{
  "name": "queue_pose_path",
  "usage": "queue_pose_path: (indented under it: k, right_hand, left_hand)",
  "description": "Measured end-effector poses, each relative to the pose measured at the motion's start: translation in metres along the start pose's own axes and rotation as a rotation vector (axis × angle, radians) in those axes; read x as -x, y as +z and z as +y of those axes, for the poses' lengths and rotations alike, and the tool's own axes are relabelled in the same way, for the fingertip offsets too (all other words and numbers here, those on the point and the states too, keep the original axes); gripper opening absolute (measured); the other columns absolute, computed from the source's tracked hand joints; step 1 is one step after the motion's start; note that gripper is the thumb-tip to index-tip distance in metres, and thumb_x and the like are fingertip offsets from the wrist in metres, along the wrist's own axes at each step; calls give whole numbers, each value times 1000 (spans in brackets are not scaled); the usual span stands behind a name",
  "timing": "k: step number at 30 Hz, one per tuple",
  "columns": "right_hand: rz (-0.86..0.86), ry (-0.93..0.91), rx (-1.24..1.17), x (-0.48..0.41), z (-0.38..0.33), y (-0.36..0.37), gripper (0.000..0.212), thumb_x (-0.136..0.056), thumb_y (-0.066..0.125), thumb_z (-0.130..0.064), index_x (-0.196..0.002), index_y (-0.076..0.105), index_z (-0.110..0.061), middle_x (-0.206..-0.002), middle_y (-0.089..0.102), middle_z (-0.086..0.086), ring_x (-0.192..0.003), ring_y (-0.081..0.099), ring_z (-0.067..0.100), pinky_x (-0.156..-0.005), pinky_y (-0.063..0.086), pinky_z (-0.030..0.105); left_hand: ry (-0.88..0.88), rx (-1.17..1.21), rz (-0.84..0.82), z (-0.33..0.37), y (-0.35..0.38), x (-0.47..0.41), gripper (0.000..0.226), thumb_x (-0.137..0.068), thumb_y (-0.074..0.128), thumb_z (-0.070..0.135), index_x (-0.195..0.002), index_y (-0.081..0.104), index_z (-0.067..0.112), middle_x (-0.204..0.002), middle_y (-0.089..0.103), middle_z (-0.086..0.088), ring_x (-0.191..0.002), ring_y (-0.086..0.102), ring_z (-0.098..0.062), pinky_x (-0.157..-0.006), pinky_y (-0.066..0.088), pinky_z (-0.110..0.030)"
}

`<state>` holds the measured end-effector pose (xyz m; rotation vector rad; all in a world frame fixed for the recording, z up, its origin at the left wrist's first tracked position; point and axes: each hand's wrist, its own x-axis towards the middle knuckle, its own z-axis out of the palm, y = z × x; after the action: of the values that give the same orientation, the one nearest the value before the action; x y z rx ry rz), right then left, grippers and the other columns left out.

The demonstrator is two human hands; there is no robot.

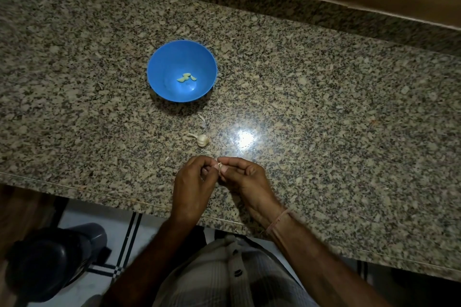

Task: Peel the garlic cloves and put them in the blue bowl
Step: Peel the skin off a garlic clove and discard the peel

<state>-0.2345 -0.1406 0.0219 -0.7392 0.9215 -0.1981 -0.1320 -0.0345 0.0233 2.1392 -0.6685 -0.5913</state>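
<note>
Pinching one small garlic clove (220, 166) between the fingertips of the left hand (192, 182) and the right hand (245, 179), low over the near part of the table (324, 107). Both grips closed on that clove at thumb and forefinger tips, amount of skin left too small to tell. Probably best to steady the clove with the left grip and work a right thumbnail under the papery skin at the root end, then strip lengthwise rather than crush. Worth letting scraps drop near the loose skin (202, 120) on the table, away from the blue bowl (154, 62), set farther out, well apart from the hands, holding a few peeled cloves (186, 77) at its bottom. Between bowl and hands, the partial garlic bulb (201, 139), ready for the next clove.
</note>
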Motion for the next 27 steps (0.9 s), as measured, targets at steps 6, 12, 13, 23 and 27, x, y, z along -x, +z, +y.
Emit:
queue_pose_path:
  k: [6,12,13,23,27]
  right_hand:
    - [19,-8,6,0,-2,-3,24,-96,67,5,-119,73,0,-111,77,21,-100,72,28,-95,57,38]
    - [64,3,13,-7,-3,-8,11,-92,70,8,-101,73,2,-93,75,21,-85,75,26,-78,63,27]
    - [66,3,14,-7,-3,-8,9,-93,70,8,-100,72,2,-90,75,19,-82,75,24,-77,63,27]
    - [38,-38,89,-9,-1,-1,9,-94,70,5,-102,70,10,-86,73,22,-69,69,18,-71,62,27]
    - [16,-90,195,-6,0,2,11,-95,68,6,-104,74,6,-96,76,26,-78,72,22,-76,63,33]
  left_hand:
    - [-92,20,121,-6,-1,-6,8,-98,66,18,-98,73,23,-83,70,10,-72,64,-7,-61,52,-30]
    - [-37,-71,106,-14,-4,-9,10,-99,68,20,-97,75,28,-85,72,14,-77,67,-5,-67,58,-37]
    - [-12,-78,100,-14,-4,-9,16,-99,66,14,-103,76,26,-93,73,13,-84,68,-8,-72,59,-39]
    - [30,-12,32,-8,-4,-1,19,-97,71,27,-115,74,33,-108,68,19,-106,60,-8,-81,53,-35]
    - [-15,-58,78,-16,-1,1,7,-97,69,32,-100,75,32,-95,70,17,-94,62,-9,-74,56,-42]
